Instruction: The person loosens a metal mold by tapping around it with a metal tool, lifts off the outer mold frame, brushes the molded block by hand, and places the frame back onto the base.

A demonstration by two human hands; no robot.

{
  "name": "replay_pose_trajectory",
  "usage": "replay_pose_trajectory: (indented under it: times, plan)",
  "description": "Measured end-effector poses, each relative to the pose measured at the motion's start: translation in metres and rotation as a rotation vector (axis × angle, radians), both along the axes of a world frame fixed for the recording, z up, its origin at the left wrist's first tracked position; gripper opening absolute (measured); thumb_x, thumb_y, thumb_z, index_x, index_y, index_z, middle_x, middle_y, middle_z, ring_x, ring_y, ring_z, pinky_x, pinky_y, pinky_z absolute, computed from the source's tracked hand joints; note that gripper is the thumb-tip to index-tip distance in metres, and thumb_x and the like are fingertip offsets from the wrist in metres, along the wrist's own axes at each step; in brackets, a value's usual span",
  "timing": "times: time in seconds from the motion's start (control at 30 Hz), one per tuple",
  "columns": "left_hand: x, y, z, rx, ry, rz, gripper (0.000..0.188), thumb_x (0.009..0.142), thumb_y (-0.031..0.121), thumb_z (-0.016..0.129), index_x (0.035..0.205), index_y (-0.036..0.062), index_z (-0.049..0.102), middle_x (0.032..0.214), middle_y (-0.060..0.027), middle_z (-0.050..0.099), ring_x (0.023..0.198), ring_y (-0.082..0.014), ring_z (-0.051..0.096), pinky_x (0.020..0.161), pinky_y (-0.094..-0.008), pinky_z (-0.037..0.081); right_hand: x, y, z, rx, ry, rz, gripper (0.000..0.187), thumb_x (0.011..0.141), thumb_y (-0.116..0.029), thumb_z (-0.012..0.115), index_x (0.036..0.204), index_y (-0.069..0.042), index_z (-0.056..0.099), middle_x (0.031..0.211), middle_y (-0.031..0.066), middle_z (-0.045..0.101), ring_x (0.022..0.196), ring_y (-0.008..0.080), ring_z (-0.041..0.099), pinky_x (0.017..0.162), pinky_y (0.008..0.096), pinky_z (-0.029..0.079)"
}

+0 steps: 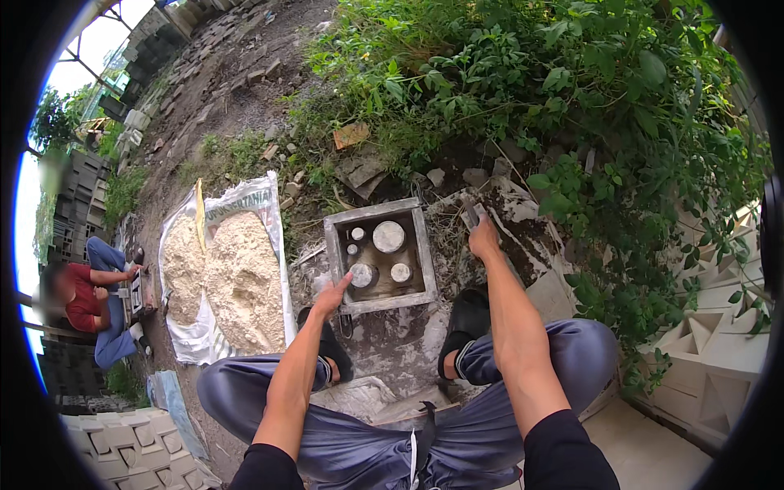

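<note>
My right hand (485, 238) is closed around a grey tool (469, 215), held to the right of the box (392, 303) and apart from it. The exact form of the tool is too small to tell. My left hand (330, 299) is at the left wall of the box, fingers directed inward over the edge; I cannot tell whether it grips the wall or only rests there.

The box is square, open at the top, and set on the ground between and just ahead of my shoes (467, 318). Inside it stand five round cores: one large core (389, 237) at the far side, two medium and two small. The near-left medium core (363, 275) is next to my left fingertips.

To the left of the box, pale powder (245, 286) is heaped on a white sack (288, 306). Beyond the box lie stones and an orange-brown slab (351, 135), bordered by green plants (490, 73). Patterned blocks (706, 343) stand at far right. At far left, a person (86, 298) in a red shirt sits low.
</note>
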State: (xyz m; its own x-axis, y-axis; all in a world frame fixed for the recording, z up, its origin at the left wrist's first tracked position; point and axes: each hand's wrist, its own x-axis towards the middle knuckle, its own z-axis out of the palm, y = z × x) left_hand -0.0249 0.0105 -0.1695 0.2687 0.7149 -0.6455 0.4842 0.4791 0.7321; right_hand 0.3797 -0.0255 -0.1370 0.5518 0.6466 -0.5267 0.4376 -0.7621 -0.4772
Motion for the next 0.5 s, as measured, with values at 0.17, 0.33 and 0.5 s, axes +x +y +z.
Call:
replay_pose_trajectory:
  times: [0.17,0.33,0.5]
  plan:
    - [-0.023,0.0,0.011,0.231,0.211,-0.027,0.067,0.087,0.052,0.057,0.126,-0.0019,0.05,0.119,-0.0149,0.058,0.108,-0.0233,0.054,0.095,-0.0347,0.039,-0.024,-0.016,-0.012,0.041,0.023,0.001,0.033,0.087,-0.008,0.049,0.118,0.002,0.051,0.118,0.025,0.056,0.106,0.0389,0.056,0.09,0.044,0.046]
    - [0.01,-0.009,0.044,0.358,0.314,-0.06,0.072,0.083,0.046,0.062,0.13,-0.0039,0.039,0.117,-0.0259,0.057,0.115,-0.0365,0.052,0.096,-0.0397,0.039,-0.052,-0.02,0.015,0.18,0.117,0.107,0.045,0.093,-0.035,0.041,0.124,-0.003,0.048,0.118,0.0237,0.056,0.11,0.0384,0.053,0.094,0.0448,0.04]
    - [0.01,-0.003,0.033,0.307,0.513,-0.147,0.093,0.082,0.046,0.063,0.139,-0.0099,0.015,0.12,-0.0344,0.051,0.114,-0.0443,0.05,0.096,-0.0433,0.041,-0.122,-0.033,0.008,0.194,0.134,0.226,0.061,0.092,-0.036,0.046,0.141,-0.005,0.027,0.124,0.0284,0.051,0.118,0.0411,0.048,0.099,0.0432,0.037]
